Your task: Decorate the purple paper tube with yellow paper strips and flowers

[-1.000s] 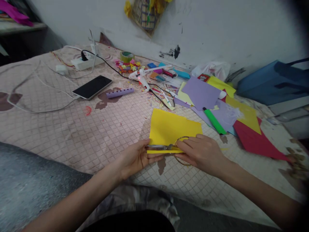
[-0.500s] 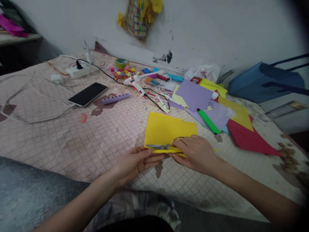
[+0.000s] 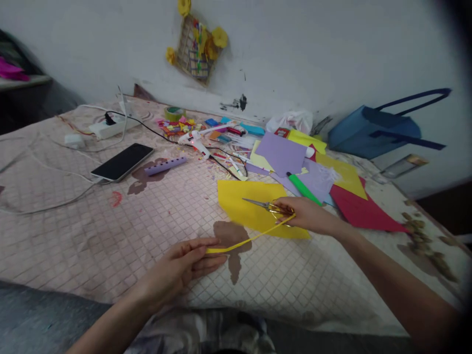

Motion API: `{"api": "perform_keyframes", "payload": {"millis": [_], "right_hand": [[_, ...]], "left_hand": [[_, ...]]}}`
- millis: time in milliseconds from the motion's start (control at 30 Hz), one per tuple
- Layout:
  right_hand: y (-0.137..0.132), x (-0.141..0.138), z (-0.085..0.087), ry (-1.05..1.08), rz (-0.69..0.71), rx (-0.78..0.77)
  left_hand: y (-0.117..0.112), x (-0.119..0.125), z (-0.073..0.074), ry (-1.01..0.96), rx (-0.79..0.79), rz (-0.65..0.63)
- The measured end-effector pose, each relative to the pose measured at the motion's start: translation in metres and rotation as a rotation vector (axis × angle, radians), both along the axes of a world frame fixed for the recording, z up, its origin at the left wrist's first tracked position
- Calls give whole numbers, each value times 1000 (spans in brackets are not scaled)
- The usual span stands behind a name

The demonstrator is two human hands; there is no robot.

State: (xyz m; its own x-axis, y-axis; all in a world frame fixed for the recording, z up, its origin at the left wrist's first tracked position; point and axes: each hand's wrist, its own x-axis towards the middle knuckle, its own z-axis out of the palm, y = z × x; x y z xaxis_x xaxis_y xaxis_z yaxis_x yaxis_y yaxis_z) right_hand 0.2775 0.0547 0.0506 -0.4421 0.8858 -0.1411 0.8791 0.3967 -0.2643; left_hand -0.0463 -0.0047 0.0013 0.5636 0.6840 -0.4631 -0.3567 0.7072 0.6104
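We face a plain pale-grey wall (image 3: 129,39) from ten o'clock to two, marked by black smudges (image 3: 242,102) at twelve. Between eleven and twelve we see a lattice wall hanging (image 3: 184,44) with yellow flowers (image 3: 220,37). Before us spreads a cloth-covered table (image 3: 110,231); near ten, a pale-topped surface (image 3: 31,81) sits above darkness. Speckled grey floor (image 3: 29,319) shows at eight, and our light is dim.
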Motion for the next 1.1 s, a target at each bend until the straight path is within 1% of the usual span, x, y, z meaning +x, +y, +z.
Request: {"api": "perform_keyframes", "payload": {"millis": [67,100,133,200,267,367,467,567,633,767,867,967,1100], "right_hand": [[15,18,0,77,-40,-164],[22,24,0,113,-44,-207],[29,28,0,139,-64,-186],[41,27,-3,135,-135,-14],[52,18,-9,83,-193,167],[68,-1,-23,4,-173,309],[80,-14,-37,-27,-176,330],[85,-17,-45,-53,-178,336],[83,-16,-45,-67,-176,345],[77,-14,-39,-76,-177,382],[77,-14,-35,-80,-160,394],[83,-17,-37,-91,-144,393],[91,-20,-44,-104,-132,394]], "left_hand": [[1,-9,2,42,1,10],[2,-13,3,68,7,13],[3,-17,4,93,16,9],[8,-24,5,139,51,0],[15,-28,7,194,92,-1],[25,-29,10,280,145,22],[33,-29,13,328,188,27],[39,-30,14,340,222,15],[42,-32,13,348,236,8],[47,-34,11,350,260,-7],[48,-33,10,337,288,-7],[50,-31,10,333,313,-10],[55,-30,12,316,346,-40]]}}
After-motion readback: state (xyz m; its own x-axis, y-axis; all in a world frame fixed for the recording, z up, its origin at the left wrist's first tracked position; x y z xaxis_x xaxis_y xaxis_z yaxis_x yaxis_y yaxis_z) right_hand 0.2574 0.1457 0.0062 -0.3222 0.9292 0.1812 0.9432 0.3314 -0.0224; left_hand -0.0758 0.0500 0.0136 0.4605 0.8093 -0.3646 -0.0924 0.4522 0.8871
